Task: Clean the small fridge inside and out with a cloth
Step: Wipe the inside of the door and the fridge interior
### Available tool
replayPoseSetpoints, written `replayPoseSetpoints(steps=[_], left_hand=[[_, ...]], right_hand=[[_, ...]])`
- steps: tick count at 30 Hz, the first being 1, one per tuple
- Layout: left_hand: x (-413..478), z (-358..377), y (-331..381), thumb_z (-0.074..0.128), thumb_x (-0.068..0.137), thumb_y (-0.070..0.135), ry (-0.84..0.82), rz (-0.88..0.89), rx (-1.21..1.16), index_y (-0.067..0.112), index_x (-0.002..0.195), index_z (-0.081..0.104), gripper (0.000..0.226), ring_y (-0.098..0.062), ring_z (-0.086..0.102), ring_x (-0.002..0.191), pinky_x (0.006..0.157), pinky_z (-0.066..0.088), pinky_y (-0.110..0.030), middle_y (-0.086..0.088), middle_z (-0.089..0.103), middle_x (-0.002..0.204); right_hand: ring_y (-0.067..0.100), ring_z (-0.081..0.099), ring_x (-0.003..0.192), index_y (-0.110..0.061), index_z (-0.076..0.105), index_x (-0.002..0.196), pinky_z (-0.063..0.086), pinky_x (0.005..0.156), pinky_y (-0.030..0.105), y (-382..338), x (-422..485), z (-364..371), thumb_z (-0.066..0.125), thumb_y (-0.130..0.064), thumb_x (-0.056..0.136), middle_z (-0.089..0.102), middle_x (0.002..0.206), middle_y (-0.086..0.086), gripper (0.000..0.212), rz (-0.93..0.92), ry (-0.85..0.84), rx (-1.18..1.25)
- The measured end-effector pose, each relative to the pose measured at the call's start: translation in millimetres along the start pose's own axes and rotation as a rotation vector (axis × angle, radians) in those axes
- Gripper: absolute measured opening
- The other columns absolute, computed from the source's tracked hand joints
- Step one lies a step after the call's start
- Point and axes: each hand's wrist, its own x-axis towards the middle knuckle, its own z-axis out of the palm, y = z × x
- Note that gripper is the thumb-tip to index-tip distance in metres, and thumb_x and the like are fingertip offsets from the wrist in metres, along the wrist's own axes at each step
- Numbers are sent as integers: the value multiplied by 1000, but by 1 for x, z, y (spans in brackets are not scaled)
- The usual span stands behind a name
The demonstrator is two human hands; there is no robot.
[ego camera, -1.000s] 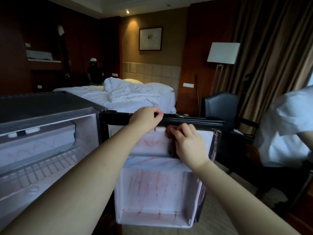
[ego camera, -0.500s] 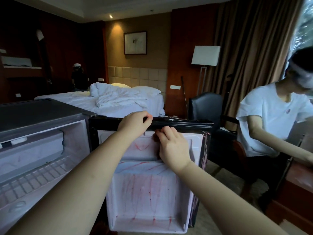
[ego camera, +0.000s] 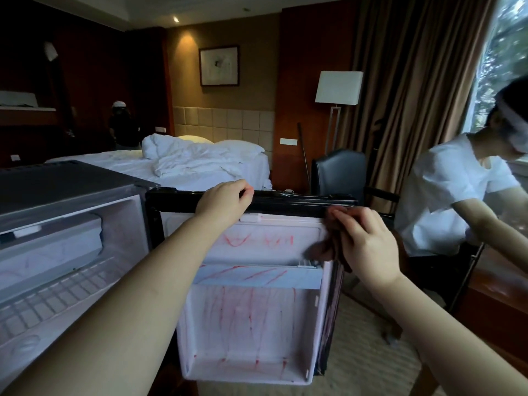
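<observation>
— Where are the hands?
— The left hand (ego camera: 225, 201) grips the black top edge of the open fridge door (ego camera: 285, 202). The right hand (ego camera: 368, 247) holds a dark brown cloth (ego camera: 330, 247) against the upper right corner of the door's white inner lining.
— Is the lining clean?
— No. Red streaks (ego camera: 237, 312) cross the upper panel, the door shelf (ego camera: 257, 277) and the bin below. The fridge (ego camera: 57, 187) stands open at left, its wire rack (ego camera: 57, 295) showing.
— And behind?
— An unmade bed (ego camera: 200, 164), a floor lamp (ego camera: 338, 87), a dark chair (ego camera: 340, 172), and a person in a white shirt (ego camera: 445, 195) seated by the window.
</observation>
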Motion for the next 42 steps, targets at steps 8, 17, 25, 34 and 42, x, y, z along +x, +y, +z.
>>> replayPoseSetpoints(steps=[8, 17, 25, 34, 42], left_hand=[[0, 1, -1, 38, 100, 33, 22, 19, 28, 18, 103, 60, 27, -29, 57, 91, 78, 49, -41, -5, 66, 96], [10, 1, 11, 30, 98, 24, -23, -23, 245, 16, 111, 57, 30, -25, 60, 88, 113, 20, -40, -5, 68, 82], [20, 34, 113, 29, 101, 34, -57, 261, 336, 12, 91, 57, 38, -30, 57, 97, 106, 29, -40, -10, 66, 103], [20, 72, 117, 37, 98, 40, 20, 233, 121, 16, 119, 59, 38, -22, 51, 115, 91, 40, -33, -1, 61, 122], [21, 79, 118, 34, 99, 38, 40, 211, 178, 15, 117, 55, 37, -23, 50, 113, 90, 38, -35, -4, 61, 117]], right_hand=[[31, 60, 74, -6, 72, 104, 50, 55, 34, -67, 26, 34, 49, -13, 87, 63, 88, 9, 29, -68, -53, 101], [28, 51, 71, -4, 73, 105, 47, 62, 35, -5, 2, -20, 28, -37, 105, 65, 91, 11, 56, -137, -24, 12], [28, 57, 81, -13, 72, 111, 50, 64, 38, 46, -9, -48, 58, -2, 88, 65, 105, 7, 29, 21, 58, -100], [29, 53, 99, 0, 65, 120, 47, 89, 34, 24, -18, 2, 48, -1, 96, 63, 118, 15, 30, -72, -10, 50], [30, 53, 82, -2, 68, 116, 52, 69, 41, 28, -57, 8, 54, 0, 87, 63, 105, 12, 33, -88, -187, 43]])
